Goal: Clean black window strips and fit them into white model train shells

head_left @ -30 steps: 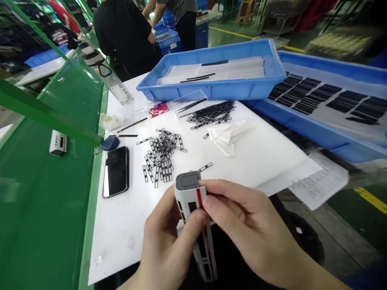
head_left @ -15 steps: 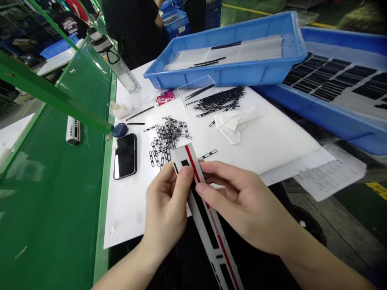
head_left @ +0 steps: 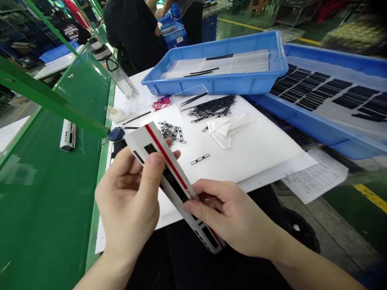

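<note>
Both hands hold a white model train car (head_left: pixel 172 173) with a red stripe and black window openings. It lies tilted, its upper end pointing to the upper left. My left hand (head_left: pixel 128 197) grips its upper part, thumb across the side. My right hand (head_left: pixel 229 215) holds the lower part with its fingers. Just beyond the car lies a heap of small black slotted strips (head_left: pixel 171 133), partly hidden by it. A single strip (head_left: pixel 200 159) lies apart on the white work sheet (head_left: pixel 250 161). A black phone (head_left: pixel 116 148) is mostly hidden behind my left hand.
A blue tray of clear sheets (head_left: pixel 211 84) and a larger blue tray of black pieces (head_left: pixel 326 108) stand at the back. A second strip pile (head_left: pixel 213 108), crumpled tissue (head_left: pixel 225 131) and a second train car (head_left: pixel 68 135) on the green conveyor lie nearby. A co-worker (head_left: pixel 133 36) stands beyond.
The car has turned from pointing away and down to slanting toward the upper left, its grey end no longer showing. My left hand has moved left and now covers more of the phone.
</note>
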Available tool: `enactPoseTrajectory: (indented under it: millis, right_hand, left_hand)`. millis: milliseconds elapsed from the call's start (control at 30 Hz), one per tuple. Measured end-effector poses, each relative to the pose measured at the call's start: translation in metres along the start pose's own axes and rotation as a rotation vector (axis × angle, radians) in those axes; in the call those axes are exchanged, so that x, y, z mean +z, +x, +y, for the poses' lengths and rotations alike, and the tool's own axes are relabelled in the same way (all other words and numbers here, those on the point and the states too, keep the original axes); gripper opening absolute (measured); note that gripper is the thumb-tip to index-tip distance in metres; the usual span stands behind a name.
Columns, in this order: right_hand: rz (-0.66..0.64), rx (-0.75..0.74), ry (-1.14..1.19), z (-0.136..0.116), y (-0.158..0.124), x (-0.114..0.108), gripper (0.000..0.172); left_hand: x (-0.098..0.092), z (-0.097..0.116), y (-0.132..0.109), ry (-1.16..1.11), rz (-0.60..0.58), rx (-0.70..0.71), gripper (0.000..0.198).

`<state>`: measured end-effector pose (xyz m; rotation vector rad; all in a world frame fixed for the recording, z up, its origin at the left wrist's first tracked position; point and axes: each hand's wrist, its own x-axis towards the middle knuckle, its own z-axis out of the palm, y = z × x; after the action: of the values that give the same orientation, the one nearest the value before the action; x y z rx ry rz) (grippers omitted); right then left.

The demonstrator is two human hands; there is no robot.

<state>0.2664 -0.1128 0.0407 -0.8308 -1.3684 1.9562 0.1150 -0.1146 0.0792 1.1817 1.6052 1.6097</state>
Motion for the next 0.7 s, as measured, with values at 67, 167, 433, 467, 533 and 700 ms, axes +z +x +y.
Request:
enactPoseTrajectory:
  millis: [67,167,433,467,533,700]
  right_hand:
    - [0.038,-0.021,-0.048,0.001,0.000,0.000,0.029]
    - [0.023,-0.036,-0.069,0.001,0.003,-0.002,0.026]
    - [0.012,0.015,-0.131,0.006,0.005,-0.001,0.032]
    - [0.021,0.007,-0.146,0.006,0.005,-0.002,0.033]
    - [0.025,-0.002,-0.163,0.006,0.006,-0.003,0.032]
    - [-0.074,0.041,-0.073,0.007,0.005,-0.006,0.013]
  left_hand:
    - [0.001,0.002,0.001,-0.004,-0.020,-0.006,0.021]
    - [-0.001,0.001,0.004,-0.046,-0.027,-0.052,0.025]
    - [-0.010,-0.006,0.013,-0.111,0.022,-0.096,0.029]
    - [-0.012,-0.008,0.014,-0.145,-0.014,-0.114,0.030]
    - [-0.015,-0.011,0.015,-0.203,-0.112,-0.169,0.036]
    - [-0.022,-0.015,0.014,-0.239,-0.219,-0.307,0.044]
